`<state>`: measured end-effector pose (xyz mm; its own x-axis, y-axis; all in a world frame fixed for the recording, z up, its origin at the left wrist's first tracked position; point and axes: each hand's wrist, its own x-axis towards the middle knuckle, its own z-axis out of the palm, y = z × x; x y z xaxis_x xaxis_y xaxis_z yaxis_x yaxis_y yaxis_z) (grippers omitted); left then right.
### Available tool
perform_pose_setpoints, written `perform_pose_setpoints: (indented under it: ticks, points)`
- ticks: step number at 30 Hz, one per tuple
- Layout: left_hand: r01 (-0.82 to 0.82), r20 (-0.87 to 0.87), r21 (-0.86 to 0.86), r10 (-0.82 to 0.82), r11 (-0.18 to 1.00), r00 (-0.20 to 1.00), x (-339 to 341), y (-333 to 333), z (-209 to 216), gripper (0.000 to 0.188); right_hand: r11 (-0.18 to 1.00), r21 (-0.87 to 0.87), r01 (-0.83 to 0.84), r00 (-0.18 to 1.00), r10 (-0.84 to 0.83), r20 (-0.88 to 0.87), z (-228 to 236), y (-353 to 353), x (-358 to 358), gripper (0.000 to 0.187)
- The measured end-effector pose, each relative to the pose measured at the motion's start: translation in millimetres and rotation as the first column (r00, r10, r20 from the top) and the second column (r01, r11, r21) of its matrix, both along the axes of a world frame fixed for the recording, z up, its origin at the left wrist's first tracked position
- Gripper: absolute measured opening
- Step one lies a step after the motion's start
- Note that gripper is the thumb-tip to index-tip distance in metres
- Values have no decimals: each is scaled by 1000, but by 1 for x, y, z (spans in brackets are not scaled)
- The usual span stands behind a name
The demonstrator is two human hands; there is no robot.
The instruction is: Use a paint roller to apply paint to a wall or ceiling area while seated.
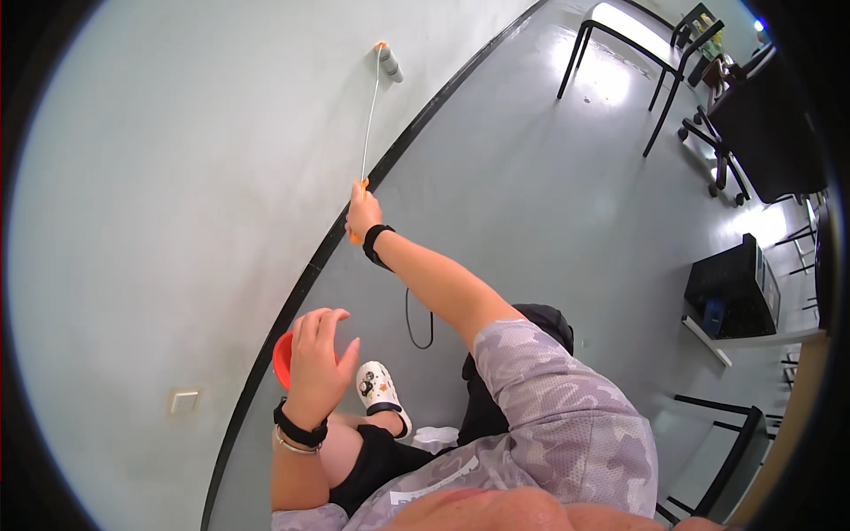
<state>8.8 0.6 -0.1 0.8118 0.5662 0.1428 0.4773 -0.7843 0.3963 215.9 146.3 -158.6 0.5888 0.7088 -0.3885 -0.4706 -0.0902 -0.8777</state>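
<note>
In the head view, the rolling work looks to be under way: the right hand is gripping the orange handle of a paint roller, whose grey sleeve is resting, it seems, against the pale wall, above the black skirting. How much is done is staying unclear, since the wall is showing only faint smudges and no plain edge between worked and unworked parts; more passes are probably remaining. The roller's long axis, handle and thin rod, is running away from the person, leaning slightly right toward its far end, while the sleeve is slanting down to the right. The left hand, well apart from the right, is holding its fingers loosely spread before a red container; whether they are touching, I cannot tell.
</note>
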Motion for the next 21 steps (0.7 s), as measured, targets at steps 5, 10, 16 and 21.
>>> perform_pose_setpoints:
  ticks: [5,10,16,21]
  points:
    - [17,-44,-31,-19,999,999,12,1,-6,34,929,305,210,978,-196,-78,29,22,78,45]
    - [68,-69,-29,-70,997,995,15,-6,0,35,985,156,73,995,-82,51,23,22,76,53]
    - [119,-78,-47,-123,992,989,26,-3,-8,36,996,-67,59,987,-48,155,-67,-5,-63,56]
    - [154,-90,-84,-162,984,983,31,-2,-14,37,967,180,181,973,-202,109,-55,20,-42,40]
